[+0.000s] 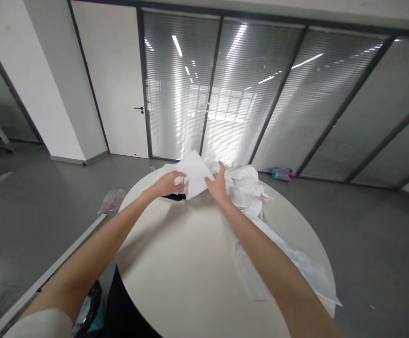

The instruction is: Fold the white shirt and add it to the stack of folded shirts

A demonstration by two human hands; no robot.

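Glass partition with blinds (pixel 179 84) across the room, round white tabletop (pixel 176 267) up front, and here's the left hand (pixel 167 184), fingers (pixel 181 184) curled tight on one white sheet (pixel 194 174), while the right hand (pixel 218 184) spreads open against its edge. Just right of those fingers sits one crumpled white heap (pixel 243 185), nothing smoothed there so far, with one long white strip (pixel 289 258) trailing toward the tabletop's edge; one black item (pixel 174 197) peeks out just below the left hand.

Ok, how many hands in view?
2. The left hand holds one edge of a white sheet above the round table; the right hand touches its other edge, beside crumpled white material. No others visible.
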